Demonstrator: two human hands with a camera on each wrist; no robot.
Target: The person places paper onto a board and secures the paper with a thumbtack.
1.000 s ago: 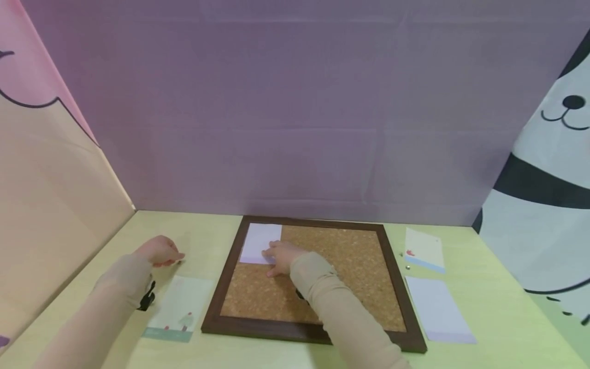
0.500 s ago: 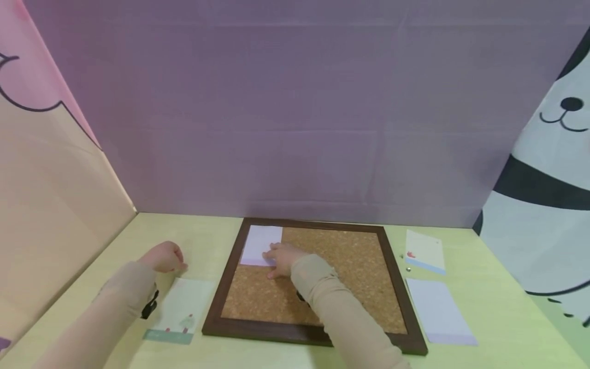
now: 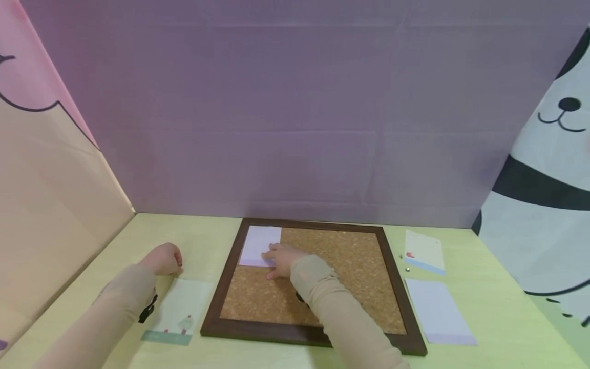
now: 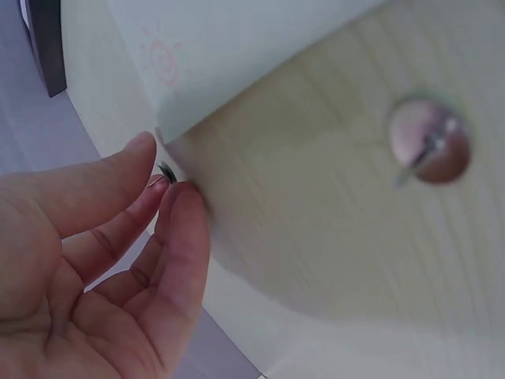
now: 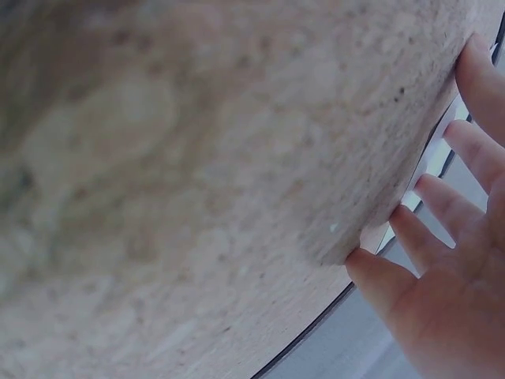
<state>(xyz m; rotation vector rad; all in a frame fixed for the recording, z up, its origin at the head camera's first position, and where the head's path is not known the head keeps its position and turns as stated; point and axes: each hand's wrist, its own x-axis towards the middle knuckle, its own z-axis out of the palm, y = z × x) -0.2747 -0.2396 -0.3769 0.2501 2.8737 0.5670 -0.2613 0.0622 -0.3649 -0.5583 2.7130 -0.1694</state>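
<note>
At the left of the head view my left hand is over the table, just beyond a sheet with a small tree drawing. In the left wrist view its thumb and fingertips pinch a thumbtack, whose pin sticks out. Another thumbtack lies on the table close by. My right hand rests with spread fingers on the framed corkboard, its fingertips on a white-and-lilac sheet in the board's far left corner. The right wrist view shows those fingertips against the surface.
Right of the board lie a cream sheet with a blue edge and a white sheet with a lilac edge. A small shiny thumbtack lies between them and the frame. A purple cloth stands behind the table.
The left hand has drawn slightly toward the near sheet, and its fingers have curled in more. The right hand has stayed on the white-and-lilac sheet.
</note>
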